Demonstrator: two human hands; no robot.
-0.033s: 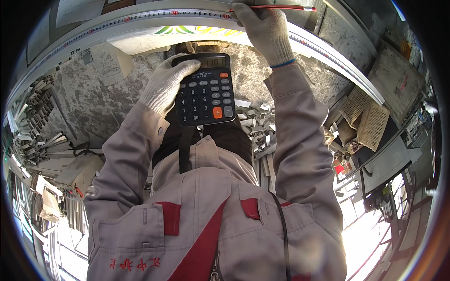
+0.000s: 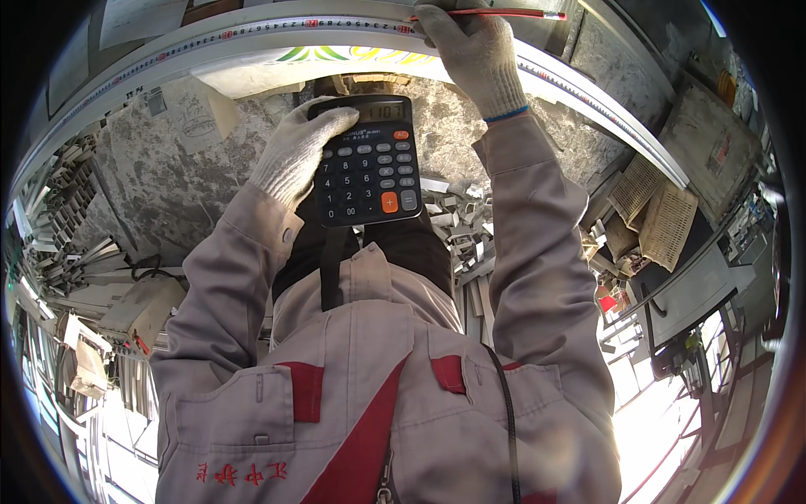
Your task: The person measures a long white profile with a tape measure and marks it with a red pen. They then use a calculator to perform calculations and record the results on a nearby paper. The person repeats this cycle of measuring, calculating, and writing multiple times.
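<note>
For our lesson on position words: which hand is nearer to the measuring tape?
Right. The right hand is at the measuring tape, holding a pencil; the left hand is apart, below it in the picture, holding a calculator.

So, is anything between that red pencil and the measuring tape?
Nothing visible. The red pencil, in the right hand, has its left end beside the measuring tape; I can't tell if they touch. The hand covers part of the tape.

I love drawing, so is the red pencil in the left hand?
No, the right hand holds the pencil; the left hand holds the calculator.
</note>
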